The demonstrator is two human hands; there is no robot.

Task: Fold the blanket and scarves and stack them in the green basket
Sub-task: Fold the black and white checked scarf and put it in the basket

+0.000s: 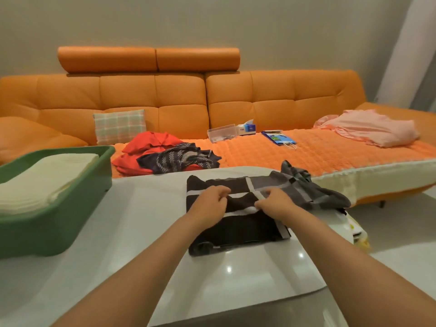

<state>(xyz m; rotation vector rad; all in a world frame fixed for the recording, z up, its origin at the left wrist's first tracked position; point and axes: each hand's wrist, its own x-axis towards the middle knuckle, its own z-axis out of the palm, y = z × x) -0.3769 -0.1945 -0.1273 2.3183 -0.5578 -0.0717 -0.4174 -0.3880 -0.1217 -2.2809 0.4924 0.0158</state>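
Scarf (pixel 238 223), dark with white stripes, lies partly folded on the white counter (pixel 141 232), toward its far edge. The scarf's grey checked end is bunched up at the right.

Left hand (pixel 208 204) is on the scarf's middle, fingers curled in, pinching a fold of fabric. Right hand (pixel 274 201) is just beside it, fingers curled too, gripping the scarf at a white stripe. The hands are close together but not touching.

Green basket (pixel 59 227) sits on the counter's left side, well apart from the scarf. A folded cream blanket (pixel 42 175) lies inside it.

On the orange sofa (pixel 165 102) behind the counter, a striped scarf (pixel 179 158) is heaped on a red cloth (pixel 151 143), both unfolded. A checked pillow (pixel 119 126) leans on the backrest. Further right on the seat are a clear box (pixel 221 133), a tissue box (pixel 247 127), a blue bag (pixel 279 138) and a pink cloth (pixel 370 128).
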